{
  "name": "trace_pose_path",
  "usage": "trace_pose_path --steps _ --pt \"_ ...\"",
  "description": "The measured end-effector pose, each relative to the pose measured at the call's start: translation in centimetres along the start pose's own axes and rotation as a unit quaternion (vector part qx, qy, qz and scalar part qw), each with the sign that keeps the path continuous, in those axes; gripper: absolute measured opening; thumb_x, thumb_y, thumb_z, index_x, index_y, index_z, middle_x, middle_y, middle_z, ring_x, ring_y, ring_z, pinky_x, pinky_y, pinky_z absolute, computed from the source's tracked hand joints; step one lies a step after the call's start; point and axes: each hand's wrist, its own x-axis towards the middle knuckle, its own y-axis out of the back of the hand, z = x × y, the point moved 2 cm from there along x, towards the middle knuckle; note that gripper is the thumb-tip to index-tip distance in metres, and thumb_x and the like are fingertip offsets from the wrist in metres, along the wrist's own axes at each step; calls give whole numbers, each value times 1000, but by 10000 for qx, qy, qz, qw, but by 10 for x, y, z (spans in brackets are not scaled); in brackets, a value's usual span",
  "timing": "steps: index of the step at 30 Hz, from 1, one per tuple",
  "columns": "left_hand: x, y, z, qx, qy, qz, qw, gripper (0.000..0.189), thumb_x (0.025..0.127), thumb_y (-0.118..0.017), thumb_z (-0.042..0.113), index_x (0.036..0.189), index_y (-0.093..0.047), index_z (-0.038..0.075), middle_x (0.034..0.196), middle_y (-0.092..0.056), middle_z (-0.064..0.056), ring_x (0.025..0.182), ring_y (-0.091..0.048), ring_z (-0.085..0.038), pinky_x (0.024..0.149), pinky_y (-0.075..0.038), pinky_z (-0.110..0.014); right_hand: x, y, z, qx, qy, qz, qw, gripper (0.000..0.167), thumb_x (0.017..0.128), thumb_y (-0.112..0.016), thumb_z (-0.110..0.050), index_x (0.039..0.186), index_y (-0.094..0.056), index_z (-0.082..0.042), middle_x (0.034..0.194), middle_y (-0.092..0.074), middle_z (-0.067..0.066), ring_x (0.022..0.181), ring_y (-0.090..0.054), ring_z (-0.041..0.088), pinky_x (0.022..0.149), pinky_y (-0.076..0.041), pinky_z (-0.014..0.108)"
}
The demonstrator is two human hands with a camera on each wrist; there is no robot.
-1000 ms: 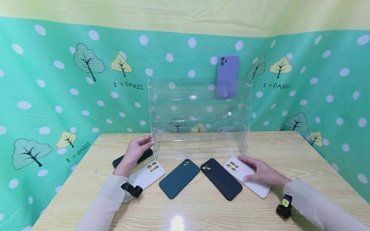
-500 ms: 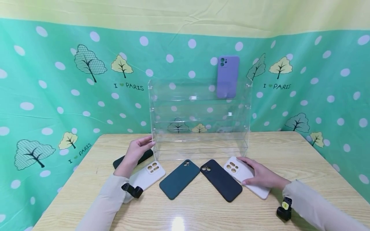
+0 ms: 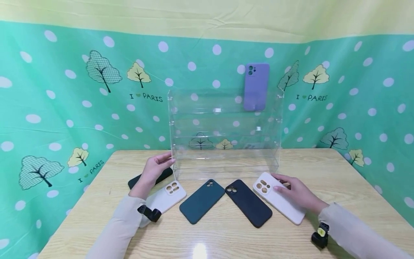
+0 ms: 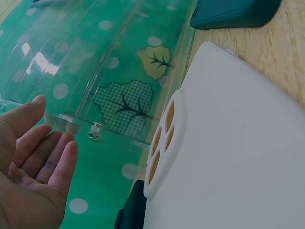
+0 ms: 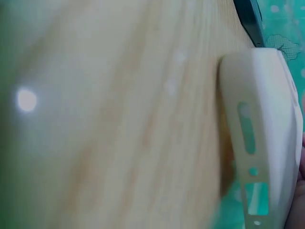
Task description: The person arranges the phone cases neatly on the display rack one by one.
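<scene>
A clear acrylic display rack (image 3: 225, 154) stands on the table, with a purple phone case (image 3: 256, 86) upright in its top tier. My left hand (image 3: 154, 171) touches the rack's left side, its fingers loosely bent and the palm towards the panel in the left wrist view. My right hand (image 3: 299, 194) grips a white phone case (image 3: 286, 203) by its right edge, thumb on the back face. In the right wrist view this white case (image 5: 276, 119) is tilted, its cut-out edge in sight and most of the hand hidden.
A black case (image 3: 249, 203) and a dark green case (image 3: 202, 201) lie face down in front of the rack. Another white case (image 3: 166, 201) and a dark case (image 3: 165, 174) lie partly under my left arm. Patterned green cloth (image 3: 207, 54) hangs behind.
My right thumb has shifted up the white case towards its camera holes, and the case's upper end has risen slightly. The left hand stays at the rack's side.
</scene>
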Motion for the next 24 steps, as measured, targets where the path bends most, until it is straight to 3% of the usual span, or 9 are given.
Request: trace_pose_path --steps 6,10,16,24 --pt "0 -1 1 -111 134 -65 9998 46 91 -64 18 132 -53 3 132 -54 -19 115 -56 -19 108 -35 -42 5 11 -10 320 -540 282 9976 42 92 -62 -22 127 -57 0 108 -67 15 84 -56 11 64 -48 21" --pt "-2 0 1 -50 76 -32 10000 47 90 -66 21 132 -54 4 132 -55 -17 117 -55 -21 108 -34 -42 8 18 -26 451 -614 89 9971 44 89 -66 -19 124 -56 6 110 -66 20 81 -57 5 64 -49 20" --pt "-2 0 1 16 4 24 10000 48 89 -67 24 130 -55 4 128 -58 -16 113 -58 -19 107 -36 -42 7 28 -42 453 -897 -52 9949 43 88 -66 -19 123 -58 6 108 -67 20 77 -61 11 61 -52 25" --pt "0 1 0 -6 -29 38 10000 49 88 -68 26 130 -56 4 126 -60 -14 108 -60 -13 106 -37 -42 13 37 -69 121 -634 40 9979 37 89 -65 -14 114 -60 11 97 -68 15 82 -61 11 66 -52 22"
